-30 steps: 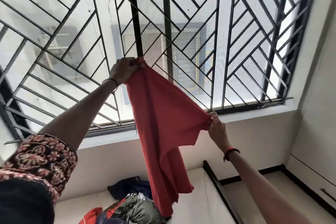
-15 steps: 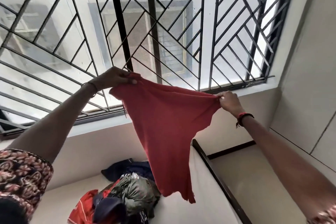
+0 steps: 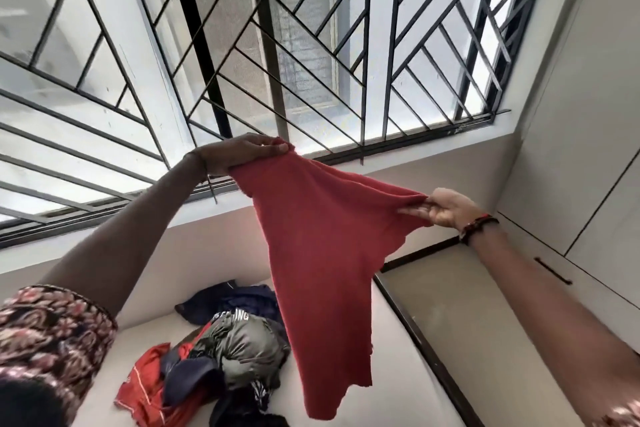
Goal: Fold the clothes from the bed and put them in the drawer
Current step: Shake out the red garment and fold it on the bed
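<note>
The red cloth [image 3: 322,253] is held up in the air over the bed [image 3: 398,367], in front of the window [image 3: 311,45]. Its top edge is pulled taut between the two hands and slopes down from the person's left to their right. From that edge the cloth hangs with its long axis running downward, narrowing to a ragged lower end that points at the mattress and does not touch it.

The left hand [image 3: 242,156] is the higher one. Its fingers are closed over the upper corner of the cloth, with the thumb pressed along the top. The right hand [image 3: 446,208] pinches the opposite corner between thumb and fingertips, the palm turned partly upward, so the fabric bunches into creases there. A red and black band [image 3: 479,224] sits on that wrist, and a flowered sleeve [image 3: 52,329] covers the upper left arm.

Below, left of the hanging end, lies a heap of clothes [image 3: 228,350] on the bed (red, navy and an olive piece with white lettering, all crumpled together). A pale cupboard [image 3: 588,114] stands at the right.
</note>
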A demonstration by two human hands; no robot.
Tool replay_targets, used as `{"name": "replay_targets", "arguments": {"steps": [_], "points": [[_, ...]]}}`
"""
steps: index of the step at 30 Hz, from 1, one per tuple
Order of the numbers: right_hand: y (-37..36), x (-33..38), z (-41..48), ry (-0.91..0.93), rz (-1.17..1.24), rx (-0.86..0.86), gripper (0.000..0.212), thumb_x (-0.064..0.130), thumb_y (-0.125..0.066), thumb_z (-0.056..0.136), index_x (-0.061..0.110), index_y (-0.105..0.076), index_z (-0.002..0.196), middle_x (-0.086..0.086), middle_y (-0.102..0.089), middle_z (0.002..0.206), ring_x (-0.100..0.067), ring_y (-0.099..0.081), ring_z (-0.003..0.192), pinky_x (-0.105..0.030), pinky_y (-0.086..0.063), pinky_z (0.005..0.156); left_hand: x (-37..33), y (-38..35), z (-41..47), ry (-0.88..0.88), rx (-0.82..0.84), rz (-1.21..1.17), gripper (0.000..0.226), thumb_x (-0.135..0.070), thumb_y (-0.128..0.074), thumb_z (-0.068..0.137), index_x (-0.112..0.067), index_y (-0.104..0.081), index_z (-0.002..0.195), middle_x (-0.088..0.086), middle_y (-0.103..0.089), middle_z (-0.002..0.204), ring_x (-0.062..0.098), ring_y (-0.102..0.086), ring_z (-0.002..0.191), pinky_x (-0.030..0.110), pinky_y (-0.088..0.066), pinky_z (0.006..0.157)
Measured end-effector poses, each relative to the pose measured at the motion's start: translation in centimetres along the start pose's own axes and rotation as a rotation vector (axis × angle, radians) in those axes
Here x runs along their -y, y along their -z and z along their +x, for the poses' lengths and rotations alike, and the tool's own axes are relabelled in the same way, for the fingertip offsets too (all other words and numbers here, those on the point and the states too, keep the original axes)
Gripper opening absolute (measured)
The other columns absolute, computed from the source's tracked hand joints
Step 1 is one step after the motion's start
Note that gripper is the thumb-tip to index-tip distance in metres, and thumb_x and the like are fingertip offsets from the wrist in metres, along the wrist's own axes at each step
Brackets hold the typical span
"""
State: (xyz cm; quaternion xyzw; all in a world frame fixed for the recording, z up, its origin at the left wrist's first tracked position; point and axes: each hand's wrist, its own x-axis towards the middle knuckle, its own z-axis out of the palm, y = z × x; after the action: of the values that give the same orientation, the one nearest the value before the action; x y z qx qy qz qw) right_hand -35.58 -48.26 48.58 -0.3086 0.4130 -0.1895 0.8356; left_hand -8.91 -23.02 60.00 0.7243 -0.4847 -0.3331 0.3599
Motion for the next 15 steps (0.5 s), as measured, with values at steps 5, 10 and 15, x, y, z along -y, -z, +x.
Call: {"name": "replay_targets", "arguments": {"steps": [5,10,15], "points": [[-1.6,-2.0,7.7,0.071,0.250,-0.117,0.044,0.001,-0.011,0.100,-0.013,-0.026,0.139,-0.024,-0.037,0.143,-0.038,-0.036,0.134,-0.047,-0.026,0.110,4.8,-1.3,6.9,0.040,-0.277,0.282,0.032,-0.041,-0.056,0.092,-0.019,-0.067,0.114,0.001,-0.065,0.106,0.015,-0.062,0.095,0.007,-0.047,0.062],[-4.3,-1.3,13.2,0.191,0.272,-0.213,0.044,-0.004,-0.015,0.097,-0.008,-0.025,0.140,-0.026,-0.036,0.141,-0.044,-0.042,0.127,-0.053,-0.041,0.095,7.4,-0.8,11.1,-0.008,-0.488,0.255,0.027,-0.031,-0.058,0.093,-0.012,-0.067,0.110,0.002,-0.065,0.108,0.013,-0.057,0.100,0.003,-0.041,0.080],[-6.8,1.8,13.4,0.383,0.360,-0.176,0.031,-0.015,-0.012,0.090,-0.011,-0.042,0.097,-0.028,-0.048,0.106,-0.048,-0.045,0.118,-0.057,-0.040,0.100,6.1,-1.5,11.8,-0.129,-0.749,0.237,0.026,-0.023,-0.057,0.094,-0.005,-0.064,0.111,-0.003,-0.060,0.097,0.007,-0.054,0.093,-0.003,-0.032,0.070]]}}
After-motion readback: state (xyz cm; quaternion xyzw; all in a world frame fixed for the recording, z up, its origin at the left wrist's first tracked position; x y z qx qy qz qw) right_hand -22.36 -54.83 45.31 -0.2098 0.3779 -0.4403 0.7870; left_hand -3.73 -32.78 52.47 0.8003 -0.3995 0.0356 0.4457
